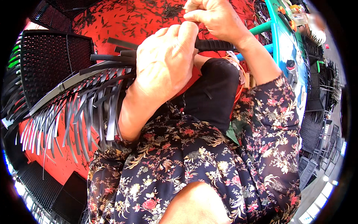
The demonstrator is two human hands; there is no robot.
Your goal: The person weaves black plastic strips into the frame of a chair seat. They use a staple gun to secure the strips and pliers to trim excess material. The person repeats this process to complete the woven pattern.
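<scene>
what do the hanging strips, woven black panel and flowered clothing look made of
Hanging strips: probably plastic, satin finish; flat, bending, catching bright light.
Woven black panel: likely plastic too, low sheen; flat interlaced strands.
Flowered clothing: thin printed fabric, mostly matte; soft folds, fibre unclear.

Strips (pixel 110 127) left of left hand (pixel 164 61), scraps (pixel 171 11) on floor (pixel 63 164) beyond.

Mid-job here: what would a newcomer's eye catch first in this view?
Probably the bright red floor, littered with dark scraps toward the top. Next, likely the fringe of black and grey strips hanging at left, then the left hand and right hand close together at top centre.
</scene>
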